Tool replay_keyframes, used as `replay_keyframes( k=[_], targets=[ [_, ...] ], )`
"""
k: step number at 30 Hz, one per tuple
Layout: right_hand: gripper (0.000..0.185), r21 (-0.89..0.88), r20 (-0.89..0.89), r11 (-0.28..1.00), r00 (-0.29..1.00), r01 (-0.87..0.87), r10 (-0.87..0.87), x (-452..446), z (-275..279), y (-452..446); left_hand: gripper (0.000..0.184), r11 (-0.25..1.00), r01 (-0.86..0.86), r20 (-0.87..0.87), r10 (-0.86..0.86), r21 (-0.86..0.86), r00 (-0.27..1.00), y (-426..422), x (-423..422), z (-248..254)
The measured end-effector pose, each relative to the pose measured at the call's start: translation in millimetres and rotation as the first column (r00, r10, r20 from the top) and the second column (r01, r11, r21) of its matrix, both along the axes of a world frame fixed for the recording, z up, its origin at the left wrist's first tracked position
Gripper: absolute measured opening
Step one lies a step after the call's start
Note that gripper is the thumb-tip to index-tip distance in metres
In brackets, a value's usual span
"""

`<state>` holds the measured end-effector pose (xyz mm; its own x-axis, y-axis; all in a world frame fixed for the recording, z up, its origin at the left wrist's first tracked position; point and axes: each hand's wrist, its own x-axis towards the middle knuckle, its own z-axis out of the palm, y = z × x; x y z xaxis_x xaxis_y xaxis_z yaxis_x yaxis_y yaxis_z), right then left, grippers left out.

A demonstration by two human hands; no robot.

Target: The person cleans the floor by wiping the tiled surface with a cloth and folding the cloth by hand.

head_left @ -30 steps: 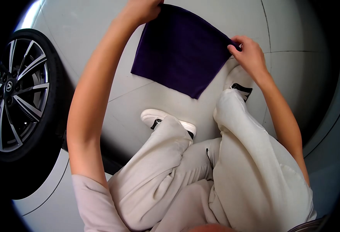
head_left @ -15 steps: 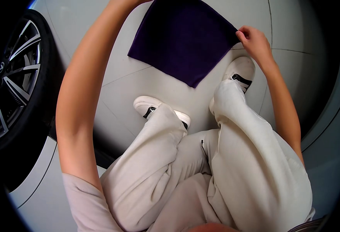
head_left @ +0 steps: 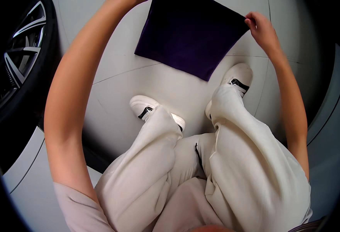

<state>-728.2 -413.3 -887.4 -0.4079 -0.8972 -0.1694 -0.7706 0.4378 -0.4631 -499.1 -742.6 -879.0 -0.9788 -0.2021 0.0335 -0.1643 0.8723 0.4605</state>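
A dark purple cloth [head_left: 189,42] hangs spread out in front of me over the tiled floor. At its right corner, my right hand [head_left: 262,33] is closed, pinching the fabric between thumb and fingers. The cloth's lower edge slants down to a point on the right. My left forearm [head_left: 75,85] reaches up beside the cloth's left side. The left hand lies beyond the top edge of the picture, so its fingers are hidden. The cloth's upper edge is cut off there too.
On the left stands a car wheel [head_left: 27,54] with a black tyre, next to a light grey body panel [head_left: 25,158]. Another grey panel [head_left: 328,116] curves along the right. My white shoes [head_left: 143,106] are on the pale tiled floor [head_left: 112,102] below the cloth.
The cloth and my right hand have shifted slightly right and up in the view. The wheel also appears a little farther right and higher. My right hand keeps its pinch on the cloth.
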Motion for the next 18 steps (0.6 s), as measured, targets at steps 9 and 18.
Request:
replay_keyframes(
  k=[9,18],
  targets=[
    [0.011,0.067,-0.025,0.922,0.923,-0.382,0.384,-21,64,-203,0.010,0.939,-0.302,-0.004,0.305,-0.163,0.952,-30,112,66],
    [0.007,0.243,-0.199,0.600,0.567,-0.762,0.800,30,97,-234,0.011,0.910,-0.402,-0.024,0.402,-0.101,0.916,12,178,59]
  ],
)
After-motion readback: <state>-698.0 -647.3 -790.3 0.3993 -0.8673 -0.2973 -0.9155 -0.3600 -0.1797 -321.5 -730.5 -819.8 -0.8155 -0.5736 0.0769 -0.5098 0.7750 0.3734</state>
